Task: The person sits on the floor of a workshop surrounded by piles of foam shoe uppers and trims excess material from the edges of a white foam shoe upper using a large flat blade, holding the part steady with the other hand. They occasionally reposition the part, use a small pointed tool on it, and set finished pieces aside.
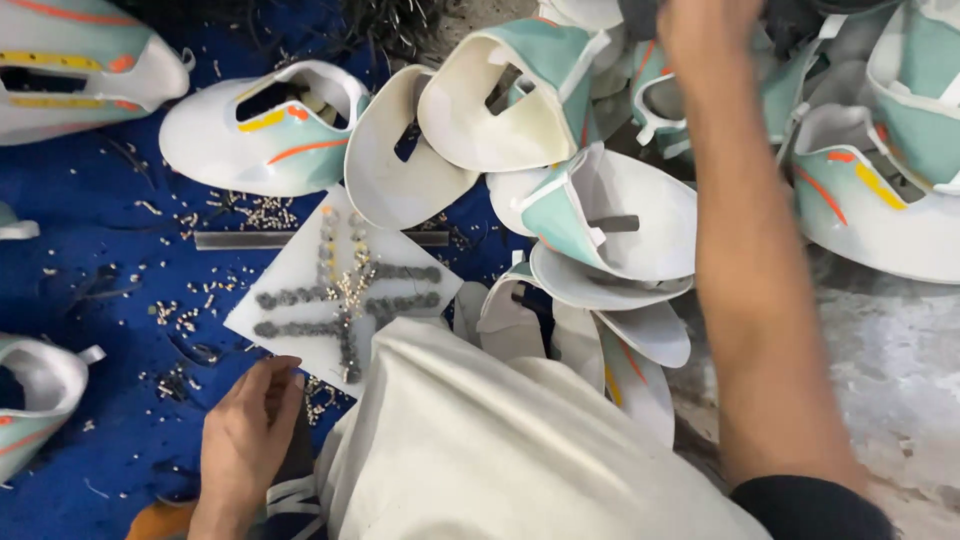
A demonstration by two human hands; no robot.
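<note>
My left hand (248,435) rests low at the left, fingers curled together, with nothing visible in them. It lies beside a white square board (290,300) that carries rows of small metal eyelets (345,290). My right arm stretches up the right side, and my right hand (703,30) reaches into a pile of white and teal shoe uppers (610,215) at the top edge. Its fingers are cut off by the frame and blurred. My cream trouser leg (500,450) fills the bottom middle.
More shoe uppers with orange and yellow stripes lie around: top left (70,65), upper middle (270,130), far right (880,190), lower left (35,395). Loose eyelets (190,315) are scattered over the blue cloth (90,250). Grey concrete floor (890,360) shows at the right.
</note>
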